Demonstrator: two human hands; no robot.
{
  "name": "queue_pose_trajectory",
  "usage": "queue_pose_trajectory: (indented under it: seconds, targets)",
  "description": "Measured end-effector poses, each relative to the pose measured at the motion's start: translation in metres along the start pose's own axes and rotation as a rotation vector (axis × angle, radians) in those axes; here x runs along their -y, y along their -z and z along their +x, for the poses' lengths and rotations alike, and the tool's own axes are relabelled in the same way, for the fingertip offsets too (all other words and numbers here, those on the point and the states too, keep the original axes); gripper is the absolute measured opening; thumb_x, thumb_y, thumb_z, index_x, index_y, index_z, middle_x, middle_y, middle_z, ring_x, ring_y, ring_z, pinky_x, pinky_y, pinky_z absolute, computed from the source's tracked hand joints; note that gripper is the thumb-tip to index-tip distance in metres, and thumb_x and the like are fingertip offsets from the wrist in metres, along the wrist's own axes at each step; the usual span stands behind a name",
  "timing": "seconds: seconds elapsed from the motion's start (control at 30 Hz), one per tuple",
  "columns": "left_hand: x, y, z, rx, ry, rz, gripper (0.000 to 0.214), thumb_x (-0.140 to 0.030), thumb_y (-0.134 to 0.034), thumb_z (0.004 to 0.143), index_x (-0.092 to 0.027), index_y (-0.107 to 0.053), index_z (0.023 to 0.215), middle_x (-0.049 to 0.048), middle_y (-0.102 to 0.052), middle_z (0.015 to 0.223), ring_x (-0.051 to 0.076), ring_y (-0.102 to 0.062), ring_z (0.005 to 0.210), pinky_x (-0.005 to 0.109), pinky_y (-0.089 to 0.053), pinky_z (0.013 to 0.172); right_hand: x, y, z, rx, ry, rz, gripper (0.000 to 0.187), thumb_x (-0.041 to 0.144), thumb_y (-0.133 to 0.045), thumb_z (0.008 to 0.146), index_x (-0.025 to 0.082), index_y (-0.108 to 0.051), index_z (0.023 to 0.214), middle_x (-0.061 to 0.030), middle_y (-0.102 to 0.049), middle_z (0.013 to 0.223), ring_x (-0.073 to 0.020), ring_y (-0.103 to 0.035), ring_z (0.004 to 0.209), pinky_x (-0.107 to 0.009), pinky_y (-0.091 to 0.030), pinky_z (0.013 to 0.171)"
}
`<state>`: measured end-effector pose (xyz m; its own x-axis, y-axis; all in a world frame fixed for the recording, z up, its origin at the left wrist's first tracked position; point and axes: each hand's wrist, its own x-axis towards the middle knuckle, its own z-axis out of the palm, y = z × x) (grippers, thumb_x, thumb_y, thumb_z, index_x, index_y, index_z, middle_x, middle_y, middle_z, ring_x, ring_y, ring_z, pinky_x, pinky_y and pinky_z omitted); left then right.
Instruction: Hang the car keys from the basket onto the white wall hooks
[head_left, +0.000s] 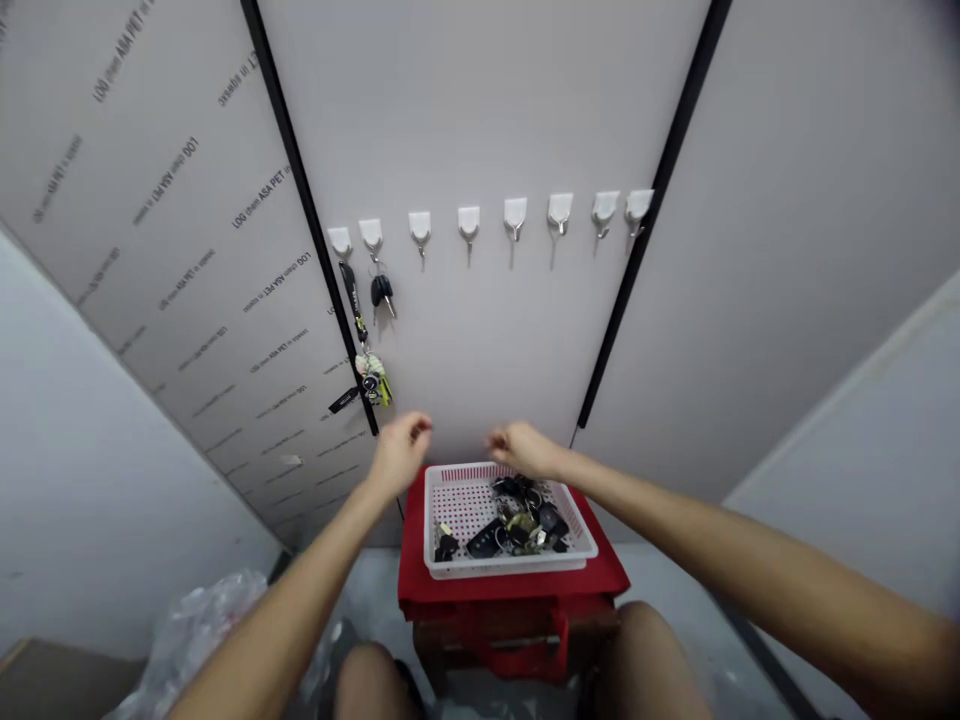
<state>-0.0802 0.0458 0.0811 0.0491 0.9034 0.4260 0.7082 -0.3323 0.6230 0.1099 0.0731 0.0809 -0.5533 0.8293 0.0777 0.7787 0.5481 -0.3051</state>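
Note:
My left hand [403, 452] is in the air just beyond the left rear corner of a white plastic basket [461, 492]. Its fingers are curled together, and what they hold, if anything, is too small to make out. Over the basket's back rim is my right hand [525, 448], slightly blurred, also with curled fingers whose contents are hidden. Inside the basket lie several keys [525, 525] and black key fobs [486, 540], heaped mostly to the right. On the wall, a key bunch with a black strap [349, 290] and a black car key [382, 291] hang at the left.
A row of white adhesive hooks [469, 220] runs across the grey panel between two black strips [675, 130]. The basket rests on a red cloth [420, 585] over a wooden stool [442, 640]. Clear plastic wrapping [206, 625] lies at the lower left.

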Motion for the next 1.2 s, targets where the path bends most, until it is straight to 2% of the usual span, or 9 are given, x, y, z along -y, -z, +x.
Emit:
queue_pose_trajectory:
  seconds: [0.1,0.23,0.4,0.53,0.63,0.8,0.97,1.1,1.2]
  targets:
    - [0.0,-0.04,-0.031,0.268,-0.025,0.087,0.017,-0.017,-0.037,0.064,-0.017,-0.053,0.072,0.0011,-0.057,0.07,0.01,-0.05,0.064,0.02,-0.036,0.06,-0.023,-0.024,-0.03,0.148,-0.048,-0.099,0.022,0.017,-0.042,0.061,0.017,-0.059,0.074,-0.0038,-0.061,0.069,-0.0134,-0.053,0.061,-0.02,-0.034,0.053]
    - [-0.007,-0.079,-0.052,0.543,0.049,0.241,0.023,-0.021,-0.047,0.058,-0.019,-0.054,0.079,0.0037,-0.058,0.078,0.015,-0.051,0.072,0.023,-0.036,0.061,-0.029,-0.036,-0.049,0.146,0.012,-0.11,0.025,0.024,-0.045,0.062,0.019,-0.057,0.082,-0.0053,-0.059,0.081,-0.016,-0.051,0.075,-0.022,-0.035,0.062]
    - [-0.016,-0.1,-0.058,0.644,0.079,0.359,0.029,-0.029,-0.054,0.051,-0.017,-0.055,0.077,0.0097,-0.057,0.082,0.022,-0.052,0.075,0.027,-0.037,0.059,-0.027,-0.046,-0.059,0.104,0.057,-0.148,0.032,0.031,-0.051,0.057,0.019,-0.056,0.087,-0.0067,-0.053,0.085,-0.0193,-0.045,0.084,-0.027,-0.033,0.071]
    - [-0.016,-0.104,-0.058,0.651,0.108,0.366,0.032,-0.029,-0.056,0.047,-0.016,-0.054,0.076,0.0098,-0.057,0.081,0.022,-0.052,0.072,0.026,-0.037,0.057,-0.027,-0.052,-0.064,0.102,0.103,-0.199,0.037,0.03,-0.056,0.051,0.02,-0.055,0.087,-0.0064,-0.05,0.085,-0.0204,-0.043,0.083,-0.031,-0.032,0.072]
    - [-0.014,-0.105,-0.057,0.652,0.164,0.362,0.033,-0.03,-0.055,0.046,-0.016,-0.053,0.076,0.0084,-0.057,0.079,0.021,-0.052,0.07,0.025,-0.036,0.055,-0.027,-0.054,-0.064,0.096,0.117,-0.276,0.033,0.027,-0.056,0.051,0.019,-0.057,0.083,-0.007,-0.05,0.084,-0.021,-0.043,0.082,-0.033,-0.032,0.071]
    - [-0.014,-0.104,-0.06,0.609,0.101,0.37,0.03,-0.02,-0.047,0.049,-0.014,-0.049,0.078,0.01,-0.057,0.081,0.02,-0.051,0.073,0.024,-0.035,0.058,-0.022,-0.054,-0.068,0.082,0.092,-0.345,0.027,0.029,-0.053,0.055,0.018,-0.058,0.079,-0.0083,-0.051,0.084,-0.0213,-0.044,0.08,-0.033,-0.034,0.069]
    - [-0.02,-0.092,-0.054,0.699,0.094,0.343,0.03,-0.021,-0.042,0.053,-0.013,-0.047,0.081,0.0086,-0.057,0.078,0.019,-0.051,0.071,0.024,-0.034,0.061,-0.027,-0.056,-0.074,0.052,0.022,-0.271,0.026,0.031,-0.05,0.058,0.02,-0.056,0.081,-0.0064,-0.052,0.085,-0.0213,-0.045,0.079,-0.032,-0.037,0.065]
    - [-0.033,-0.078,-0.041,0.713,0.213,0.245,0.035,-0.027,-0.043,0.053,-0.013,-0.045,0.085,0.0021,-0.055,0.066,0.015,-0.05,0.059,0.023,-0.035,0.055,-0.037,-0.061,-0.08,0.008,0.007,-0.176,0.024,0.03,-0.05,0.059,0.019,-0.056,0.08,-0.0057,-0.052,0.086,-0.021,-0.045,0.079,-0.03,-0.038,0.061]
    - [-0.048,-0.066,-0.038,0.686,0.414,0.029,0.037,-0.032,-0.047,0.049,-0.014,-0.046,0.081,-0.0024,-0.051,0.06,0.011,-0.046,0.055,0.02,-0.036,0.051,-0.04,-0.064,-0.082,-0.012,-0.002,-0.127,0.025,0.03,-0.049,0.06,0.019,-0.055,0.081,-0.0055,-0.052,0.087,-0.0217,-0.045,0.079,-0.03,-0.038,0.059]
